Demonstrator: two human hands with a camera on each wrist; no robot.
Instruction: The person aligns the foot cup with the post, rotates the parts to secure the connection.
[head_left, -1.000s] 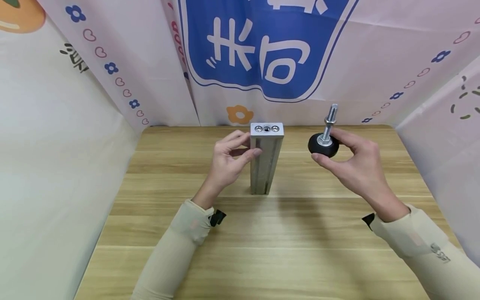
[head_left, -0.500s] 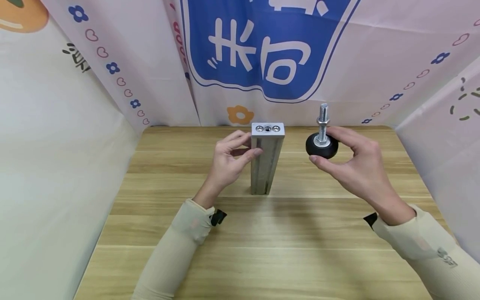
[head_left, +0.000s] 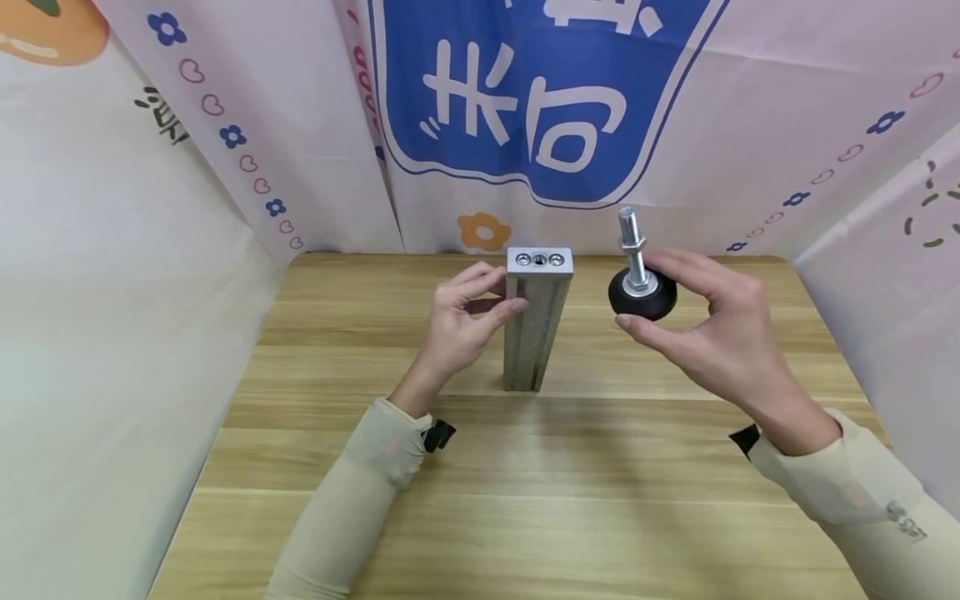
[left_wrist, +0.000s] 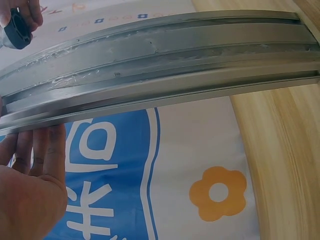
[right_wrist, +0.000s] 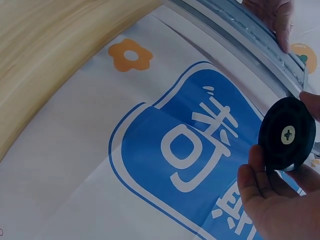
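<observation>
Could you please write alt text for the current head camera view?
A person's left hand grips an upright metal bar on a wooden table; the right hand holds a black round foot, threaded stud upward, apart from the bar.

The left hand (head_left: 459,321) has fingertips hidden behind the aluminium profile (head_left: 529,333), above which the blue emblem (head_left: 517,79) is cropped.

The person wears a cream-beige, close-fitting fabric left sleeve (head_left: 330,521) and a matching right sleeve (head_left: 873,546), each ending in a looser, wrinkled cuff (head_left: 378,442) with a faint pinkish patch (head_left: 393,447). Dark grey lettering (head_left: 906,521), too small to read, marks the right sleeve. A small, angular black piece (head_left: 439,435) juts out by the left wrist, a second angular black piece (head_left: 744,439) by the right.
</observation>
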